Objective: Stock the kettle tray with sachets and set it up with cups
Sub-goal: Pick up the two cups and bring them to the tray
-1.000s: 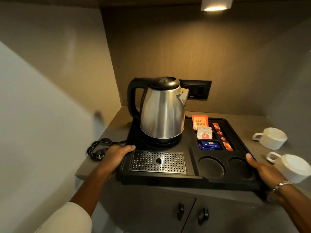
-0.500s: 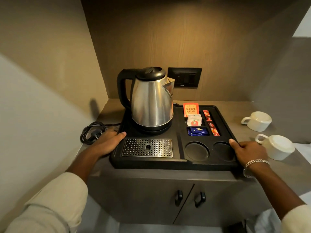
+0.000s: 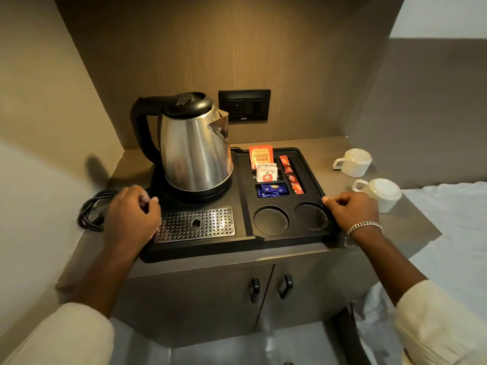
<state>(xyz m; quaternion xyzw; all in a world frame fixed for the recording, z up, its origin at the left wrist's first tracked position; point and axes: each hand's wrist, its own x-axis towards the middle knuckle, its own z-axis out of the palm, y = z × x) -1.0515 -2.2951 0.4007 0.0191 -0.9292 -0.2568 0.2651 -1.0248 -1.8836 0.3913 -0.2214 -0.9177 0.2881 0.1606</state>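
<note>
2 hands of mine, left hand (image 3: 131,214) and right hand (image 3: 351,210), fingers curled, gripping both ends of the black plastic kettle tray (image 3: 245,241), 2 white cups (image 3: 353,162) beside it.

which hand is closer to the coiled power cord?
Left. The left hand rests on the tray's left edge, right beside the coiled power cord on the counter. The right hand is at the tray's opposite edge, the whole tray between it and the cord.
</note>
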